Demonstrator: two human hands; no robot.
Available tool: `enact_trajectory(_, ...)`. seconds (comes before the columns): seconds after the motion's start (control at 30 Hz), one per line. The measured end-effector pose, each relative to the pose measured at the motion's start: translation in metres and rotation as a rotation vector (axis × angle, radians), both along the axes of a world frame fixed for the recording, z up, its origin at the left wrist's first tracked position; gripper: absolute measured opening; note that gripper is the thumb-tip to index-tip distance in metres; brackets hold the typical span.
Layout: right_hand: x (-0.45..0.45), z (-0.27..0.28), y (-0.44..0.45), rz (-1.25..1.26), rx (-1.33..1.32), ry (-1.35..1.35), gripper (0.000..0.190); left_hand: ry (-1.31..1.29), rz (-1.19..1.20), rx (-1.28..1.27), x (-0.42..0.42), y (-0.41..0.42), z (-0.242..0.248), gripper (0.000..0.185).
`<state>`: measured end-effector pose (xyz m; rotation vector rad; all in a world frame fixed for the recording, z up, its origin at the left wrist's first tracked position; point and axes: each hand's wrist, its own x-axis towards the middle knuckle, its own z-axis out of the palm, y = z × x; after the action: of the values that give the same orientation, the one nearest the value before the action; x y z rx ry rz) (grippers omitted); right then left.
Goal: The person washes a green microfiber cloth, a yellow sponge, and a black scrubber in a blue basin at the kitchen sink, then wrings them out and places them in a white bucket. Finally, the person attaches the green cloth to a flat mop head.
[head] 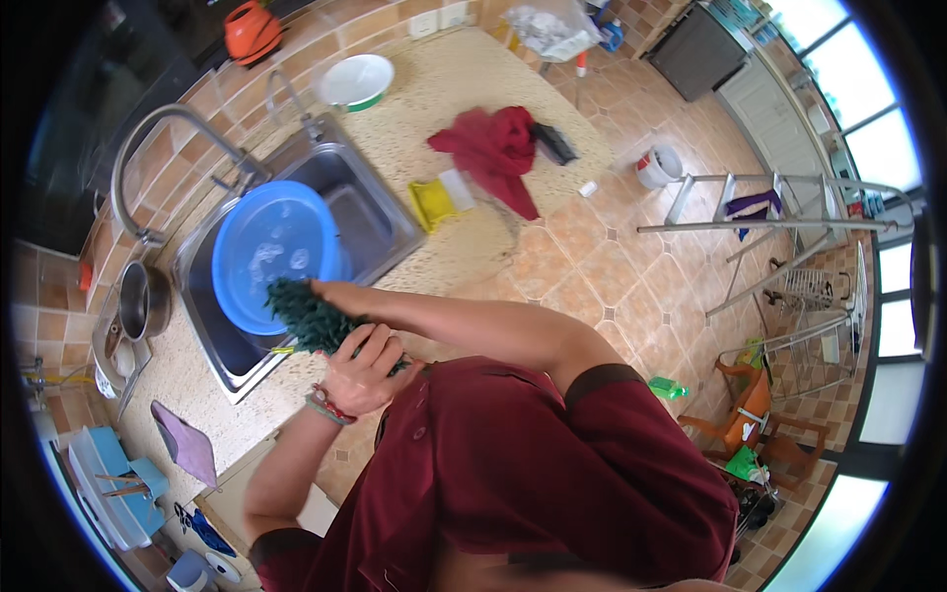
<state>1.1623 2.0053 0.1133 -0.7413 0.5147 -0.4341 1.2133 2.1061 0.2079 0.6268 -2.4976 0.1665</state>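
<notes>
A dark green shaggy chenille cleaning cloth or mop pad [307, 320] is bunched up between my two hands at the near rim of a blue plastic basin [235, 244]. My left hand [370, 370], with bracelets at its wrist, grips the near end of the pad. On the other side, my right hand [339, 294] holds it too, its fingers partly hidden by the shaggy strands. The basin contains water with some foam and stands in a stainless steel double sink [403, 240]. A bit of something yellow [283, 350] shows just below the pad.
A curved faucet [174, 111] arches over the basin's left. On the stone counter are a steel pot [144, 300], a purple cloth [185, 448], a white bowl [362, 80], a yellow packet [433, 203] and a red cloth [496, 148]. Behind stands a stepladder [747, 222].
</notes>
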Motion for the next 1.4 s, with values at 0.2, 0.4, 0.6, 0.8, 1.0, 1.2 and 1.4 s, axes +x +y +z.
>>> enact_trajectory(0.2,-0.120,-0.005,-0.002,-0.183,-0.065,0.207,0.047,-0.179,-0.205,0.057,-0.108,-0.013,-0.010,0.017)
enact_trajectory(0.4,-0.342,-0.044,0.066,-0.456,0.358,-0.441,0.044,-0.067,-0.178,0.356,-0.230,0.016,-0.012,0.035)
enact_trajectory(0.6,-0.488,-0.095,0.096,-0.976,0.622,-0.536,0.052,0.290,0.356,0.712,-0.260,-0.032,-0.065,0.044)
enact_trajectory(0.8,-0.548,-0.115,0.081,-1.091,0.545,-0.374,0.059,-0.001,0.570,0.387,-0.249,-0.145,-0.102,0.060)
enact_trajectory(1.0,-0.589,-0.074,0.010,-1.128,0.372,0.003,0.058,-0.049,0.525,0.343,-0.301,-0.231,-0.113,0.062)
enact_trajectory(1.2,-0.605,-0.001,-0.117,-1.073,0.075,0.234,0.048,0.156,0.618,0.388,-0.322,-0.239,-0.129,0.041)
enact_trajectory(1.4,-0.562,0.054,-0.285,-0.869,-0.213,0.541,0.076,0.243,1.005,0.440,-0.278,-0.189,-0.126,0.028)
